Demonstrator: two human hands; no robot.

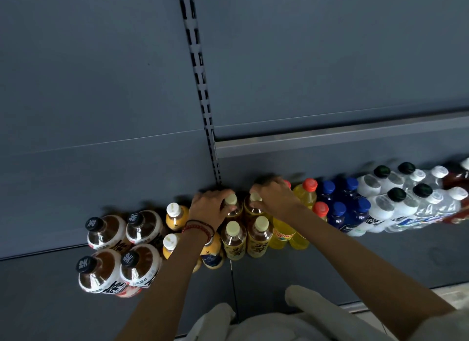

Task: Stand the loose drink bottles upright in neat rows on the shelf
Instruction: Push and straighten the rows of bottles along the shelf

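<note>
Had left grip curled round the neck of the back-left tea bottle, just under its pale cap, a bit below ctr of frame. Had right grip curled over the top of the back-right tea bottle right next to it, fingers & thumb closed on the neck. Had both btls upright on the dark shelf, side by side, near the back wall. Couldn't tell touching or just apart.

Saw two front tea bottles just in front, also upright, w/ pale caps, making a little square of four. Saw orange juice bottles w/ white caps to the left, partly hidden by the left arm. Saw four big brown bottles w/ black caps further left, two behind & two in front, lower left of frame. Saw yellow bottles w/ red caps to the right, under & behind the right arm. Then, going right: blue bottles w/ blue caps, white bottles w/ black caps, clear bottles w/ white caps, all upright in rows of two. Wore red & black bracelets on the left wrist. Saw a slotted metal post up the wall in upper ctr, & a higher shelf w/ a grey edge on the right, above the btls. Saw pale trouser knees at btm ctr.
</note>
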